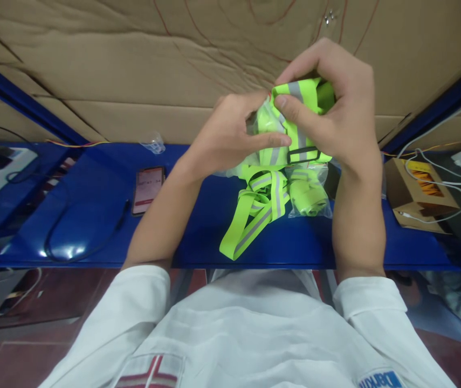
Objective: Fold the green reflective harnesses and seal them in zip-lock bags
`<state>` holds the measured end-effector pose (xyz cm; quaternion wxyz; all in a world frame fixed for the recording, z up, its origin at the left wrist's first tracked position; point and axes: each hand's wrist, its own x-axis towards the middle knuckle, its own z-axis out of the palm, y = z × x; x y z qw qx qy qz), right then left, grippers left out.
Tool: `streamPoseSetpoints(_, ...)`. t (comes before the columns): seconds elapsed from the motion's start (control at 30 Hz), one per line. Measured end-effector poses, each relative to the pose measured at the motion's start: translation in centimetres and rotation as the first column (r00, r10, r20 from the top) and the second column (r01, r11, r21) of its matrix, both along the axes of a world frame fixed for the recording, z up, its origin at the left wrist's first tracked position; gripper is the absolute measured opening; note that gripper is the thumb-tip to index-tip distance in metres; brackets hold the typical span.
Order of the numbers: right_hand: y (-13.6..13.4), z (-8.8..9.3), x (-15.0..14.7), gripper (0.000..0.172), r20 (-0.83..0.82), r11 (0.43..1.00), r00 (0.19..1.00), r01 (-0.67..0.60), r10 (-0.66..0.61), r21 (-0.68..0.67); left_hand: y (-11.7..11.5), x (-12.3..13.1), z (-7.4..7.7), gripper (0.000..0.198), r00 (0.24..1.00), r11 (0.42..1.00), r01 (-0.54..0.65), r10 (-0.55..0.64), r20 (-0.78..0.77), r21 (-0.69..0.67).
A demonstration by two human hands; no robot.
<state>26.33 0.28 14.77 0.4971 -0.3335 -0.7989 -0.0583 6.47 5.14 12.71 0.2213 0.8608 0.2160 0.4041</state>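
My right hand (341,102) is closed on a folded neon-yellow reflective strap (301,97) with grey stripes, its thumb pressed flat on the front. A black buckle (303,155) shows at the lower end of this strap. Beside it, my left hand (236,126) is closed around a clear plastic bag (265,121), with yellow-green reflective material showing through. How far the strap and bag overlap is hard to make out. Below the hands, a loose reflective strap (250,226) lies in loops on the blue table (198,231). Right of it lies another bagged strap (309,196).
A phone (148,189) lies left of my left forearm, with a crumpled clear plastic piece (155,143) behind it. A black cable (88,256) curves across the left side. At right stands an open cardboard box (420,196) with white cables over it. A cardboard wall (133,64) closes the back.
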Motion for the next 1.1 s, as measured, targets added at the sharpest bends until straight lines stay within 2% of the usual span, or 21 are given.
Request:
streamPoseSetpoints(0.13, -0.3, 0.0, -0.5, 0.004, 0.028, 0.997, 1.000, 0.011, -0.013, 0.082, -0.7, -0.4, 0.3, 0.043, 0.992, 0.987, -0.101, 0.110, -0.065, 0.126)
streamPoseSetpoints(0.2, -0.7, 0.1, -0.8, 0.004, 0.045, 0.997, 0.999, 0.027, -0.030, 0.070, -1.0, -0.6, 0.6, 0.044, 0.991, 0.983, -0.115, 0.124, -0.058, 0.146)
streamPoseSetpoints(0.3, -1.4, 0.3, -1.0, 0.005, 0.072, 0.998, 0.996, 0.056, -0.055, -0.012, -1.0, -0.9, 1.0, 0.045, 1.000, 0.999, 0.001, 0.000, -0.021, 0.033)
streamPoseSetpoints(0.43, -1.4, 0.4, -0.6, 0.019, 0.059, 0.998, 0.997, -0.051, 0.053, -0.026, -0.6, -1.1, 1.2, 0.039, 0.986, 0.982, 0.158, -0.152, 0.069, -0.107)
streamPoseSetpoints(0.53, -0.8, 0.4, 0.0, 0.020, 0.108, 0.987, 0.983, -0.137, 0.146, -0.082, -0.4, -1.1, 1.0, 0.036, 0.983, 0.978, 0.178, -0.172, 0.068, -0.105)
streamPoseSetpoints(0.63, -0.2, 0.1, 0.1, 0.019, 0.146, 0.990, 0.981, -0.120, 0.130, -0.075, -0.3, -0.8, 0.9, 0.038, 0.992, 0.991, 0.127, -0.126, 0.025, -0.034)
streamPoseSetpoints(0.73, 0.4, -0.3, -0.8, 0.022, 0.032, 0.995, 0.996, -0.089, 0.088, 0.036, -0.5, -0.7, 1.1, 0.044, 0.991, 0.991, 0.123, -0.125, 0.040, 0.050)
streamPoseSetpoints(0.8, 0.6, -0.6, -1.5, 0.029, -0.094, 0.989, 0.988, -0.109, 0.119, 0.103, -0.6, -1.0, 1.3, 0.048, 0.990, 0.989, 0.127, -0.131, 0.049, 0.082)
streamPoseSetpoints(0.9, 0.3, -0.5, -1.9, 0.033, -0.163, 0.989, 0.979, -0.108, 0.124, 0.102, -0.5, -1.5, 1.4, 0.052, 0.995, 0.992, 0.101, -0.101, 0.003, 0.070)
streamPoseSetpoints(0.97, -0.4, -0.1, -1.5, 0.027, -0.092, 0.993, 0.989, -0.115, 0.114, -0.012, 0.0, -1.7, 1.2, 0.051, 0.993, 0.994, 0.110, -0.110, 0.030, 0.012)
streamPoseSetpoints(1.03, -0.9, 0.4, -0.8, 0.022, 0.063, 0.981, 0.986, -0.145, 0.154, -0.126, 0.7, -1.6, 0.9, 0.048, 0.981, 0.986, 0.152, -0.142, 0.132, -0.067)
streamPoseSetpoints(1.1, -1.0, 0.7, -0.1, 0.039, 0.206, 0.974, 0.959, -0.166, 0.196, -0.151, 1.3, -1.5, 0.5, 0.049, 0.958, 0.971, 0.202, -0.169, 0.230, -0.125)
